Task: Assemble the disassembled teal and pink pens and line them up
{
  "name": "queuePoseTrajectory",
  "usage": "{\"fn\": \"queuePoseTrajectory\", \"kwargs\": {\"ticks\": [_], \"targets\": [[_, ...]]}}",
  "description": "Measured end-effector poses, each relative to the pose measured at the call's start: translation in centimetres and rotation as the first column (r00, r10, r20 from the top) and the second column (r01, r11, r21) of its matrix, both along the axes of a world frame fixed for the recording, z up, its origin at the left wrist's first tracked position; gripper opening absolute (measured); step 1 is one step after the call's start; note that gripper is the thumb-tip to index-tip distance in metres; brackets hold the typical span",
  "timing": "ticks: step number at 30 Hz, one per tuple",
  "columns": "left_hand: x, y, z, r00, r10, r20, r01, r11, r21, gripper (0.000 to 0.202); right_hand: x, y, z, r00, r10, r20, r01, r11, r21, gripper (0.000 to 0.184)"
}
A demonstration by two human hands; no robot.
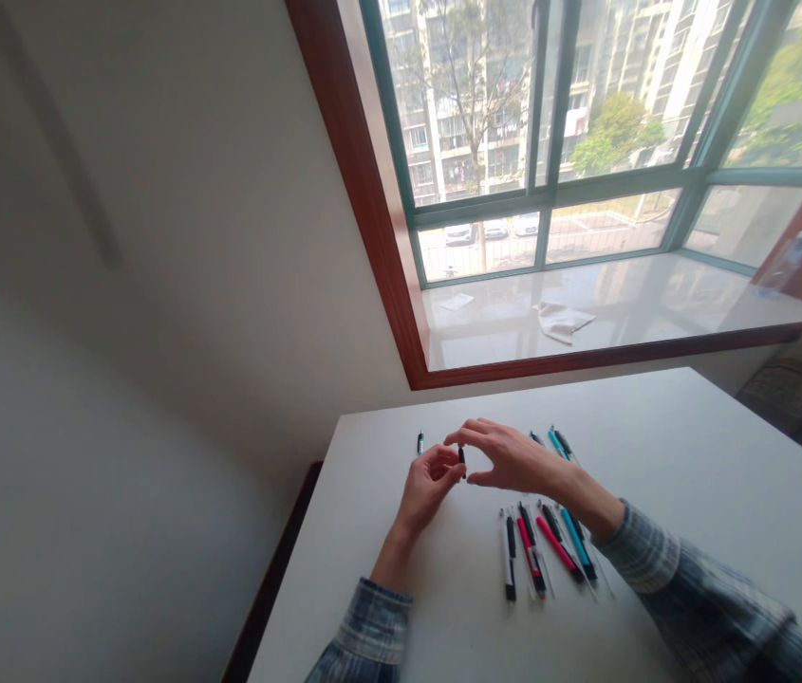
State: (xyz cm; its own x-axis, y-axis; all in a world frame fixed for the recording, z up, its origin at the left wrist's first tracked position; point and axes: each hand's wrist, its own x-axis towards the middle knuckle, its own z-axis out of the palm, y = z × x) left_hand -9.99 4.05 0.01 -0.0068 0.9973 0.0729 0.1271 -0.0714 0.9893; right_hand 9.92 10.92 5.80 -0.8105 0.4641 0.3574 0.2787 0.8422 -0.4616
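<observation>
Over the white table (pixel 372 531), my left hand (pixel 431 484) pinches a short black pen part (pixel 461 459) upright between thumb and fingers. Close to its right is my right hand (pixel 507 455), with thumb and fingers spread apart around the part; whether a fingertip touches it I cannot tell. Beyond my left hand lies a small blue-and-black pen piece (pixel 420 442). In front of my right forearm is a row of pen parts: a white-and-black pen (pixel 510 560), a red-and-black pen (pixel 530 550), a red barrel (pixel 557 545) and a blue barrel (pixel 577 541), with thin clear refills among them.
More blue and black pen parts (pixel 558 440) lie behind my right wrist, partly hidden by it. The table's far edge runs below a red-framed window sill (pixel 486 341) holding a crumpled white cloth (pixel 563 321). A plain wall (pixel 194 285) rises at the left, a curtain (pixel 799 370) at the right.
</observation>
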Motion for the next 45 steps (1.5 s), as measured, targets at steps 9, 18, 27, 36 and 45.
{"fn": "queuePoseTrajectory", "kwargs": {"ticks": [9,18,27,36,45], "targets": [[0.1,-0.7,-1.1,0.969,0.122,-0.215,-0.11,0.992,0.068,0.015,4.1,5.3,-3.8,0.968,-0.252,0.015,0.252,0.968,-0.016,0.024],[0.3,-0.9,-0.1,0.96,0.146,-0.239,-0.135,0.989,0.061,0.014,3.6,5.1,-5.8,0.965,-0.23,0.126,0.242,0.966,-0.09,0.027],[0.1,-1.0,0.4,0.954,0.168,-0.25,-0.152,0.985,0.082,0.013,2.4,4.0,-3.9,0.966,-0.198,-0.168,0.14,0.942,-0.304,0.012],[-0.2,-0.7,0.3,0.951,0.184,-0.25,-0.166,0.982,0.09,0.014,0.3,2.8,-3.4,0.899,-0.155,-0.41,-0.136,0.79,-0.598,0.028],[-0.2,-0.7,0.7,0.959,0.159,-0.236,-0.142,0.986,0.086,0.016,0.2,2.1,-2.8,0.932,-0.113,-0.344,-0.087,0.851,-0.517,0.02]]}}
